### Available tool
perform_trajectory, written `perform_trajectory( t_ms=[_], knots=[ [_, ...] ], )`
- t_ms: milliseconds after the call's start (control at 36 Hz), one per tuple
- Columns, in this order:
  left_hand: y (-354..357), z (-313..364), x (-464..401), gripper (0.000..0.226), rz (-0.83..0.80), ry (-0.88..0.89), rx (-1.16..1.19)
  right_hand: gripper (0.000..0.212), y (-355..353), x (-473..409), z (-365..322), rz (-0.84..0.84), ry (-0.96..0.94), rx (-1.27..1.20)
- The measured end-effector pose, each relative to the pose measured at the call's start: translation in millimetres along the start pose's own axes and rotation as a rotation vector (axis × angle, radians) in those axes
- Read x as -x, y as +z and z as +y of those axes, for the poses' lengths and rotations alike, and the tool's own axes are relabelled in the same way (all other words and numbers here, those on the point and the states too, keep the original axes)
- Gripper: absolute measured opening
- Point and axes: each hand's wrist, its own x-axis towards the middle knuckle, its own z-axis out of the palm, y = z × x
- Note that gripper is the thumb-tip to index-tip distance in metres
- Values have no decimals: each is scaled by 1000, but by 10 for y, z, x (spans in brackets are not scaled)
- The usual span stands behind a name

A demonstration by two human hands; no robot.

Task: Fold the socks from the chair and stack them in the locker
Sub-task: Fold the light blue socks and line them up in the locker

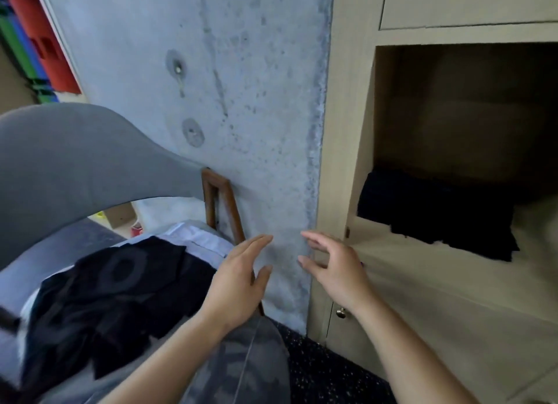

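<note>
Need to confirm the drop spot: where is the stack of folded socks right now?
In the head view, the folded black socks lie at right, on the front left edge of the open locker compartment, overhanging its lip.

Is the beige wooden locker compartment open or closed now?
Open: the beige wooden locker compartment shows its dark inside, with black folded socks on its front edge.

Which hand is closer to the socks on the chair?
Left. The left hand hovers open just past the right edge of the sock pile on the chair. The right hand is farther right, in front of the locker.
</note>
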Motion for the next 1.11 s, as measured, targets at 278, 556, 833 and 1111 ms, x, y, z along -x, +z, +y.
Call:
perform_trajectory(
  t_ms=[278, 556, 833, 1111],
  knots=[
    [-377, -396, 598, 51, 123, -168, -118, 49, 644, 33, -350, -222, -89, -110],
    [-552, -1074, 858, 37, 123, -316, -349, 49, 967, -22, -398, -296, -161, -178],
    [-441, -1365, 877, 46, 61, -389, -439, 48, 952, -46, -358, -309, -146, -192],
    [-517, -1365, 691, 52, 28, -391, -486, 47, 872, -11, -353, -286, -137, -177]
  ],
)
